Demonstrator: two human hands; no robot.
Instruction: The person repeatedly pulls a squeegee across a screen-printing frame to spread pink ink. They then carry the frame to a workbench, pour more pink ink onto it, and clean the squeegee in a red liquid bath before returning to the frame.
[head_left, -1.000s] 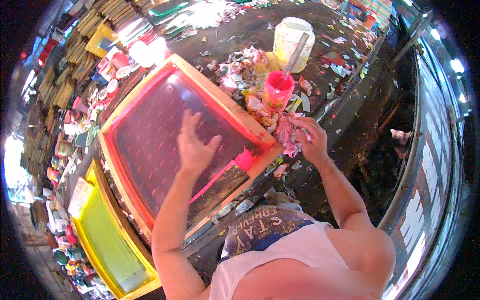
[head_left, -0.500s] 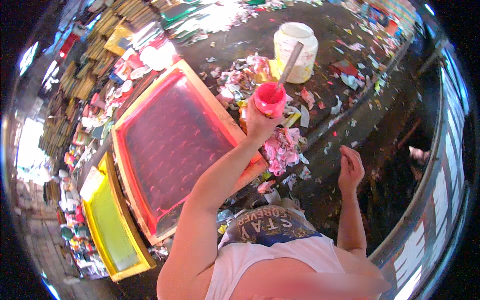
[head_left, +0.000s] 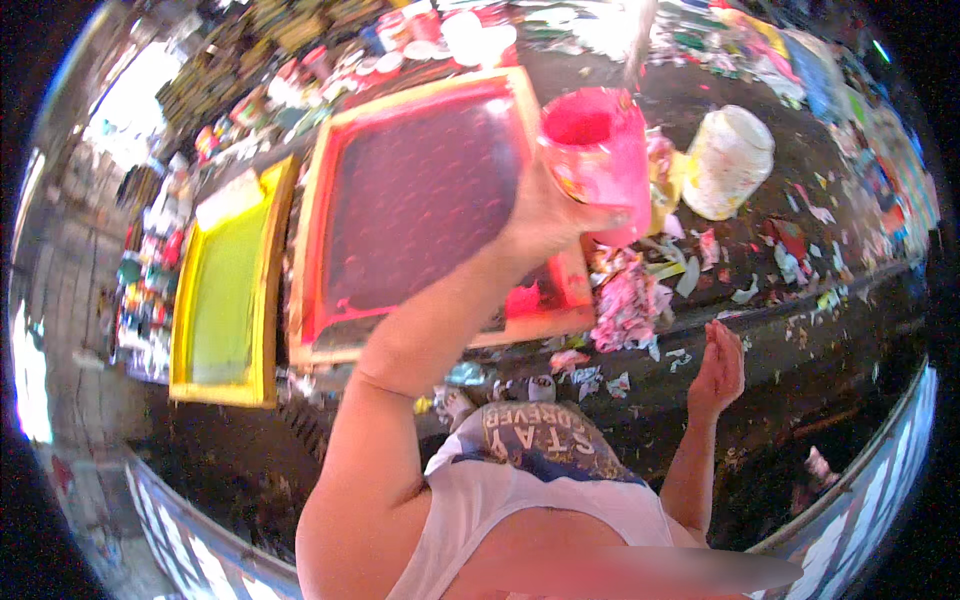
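My left hand (head_left: 555, 215) grips a bright pink ink tub (head_left: 615, 185), raised beside the upper right of a screen-printing frame. Dark pink ink shows in the tub's mouth, and a blurred stick (head_left: 642, 45) rises at its right rim. The wooden frame (head_left: 560, 325) is stained pink and holds a dark mesh (head_left: 420, 190) with rows of small pale marks; pink ink lies along its lower edge. Off to the right, my right hand (head_left: 718, 370) hangs in the air with its fingers stretched out, holding nothing.
A smaller yellow screen frame (head_left: 268, 300) lies at left. A paint-smeared white bucket (head_left: 732, 160) stands right of the tub. Crumpled pink-stained rags (head_left: 630, 300) sit by the frame's right corner, and paper scraps litter the dark surface. Stacked boards (head_left: 225, 75) fill the back left.
The pink tub has come up closer to me and tilted, with my left hand still around it. The view has turned, so the frames sit more upright. My right hand stays out at the side.
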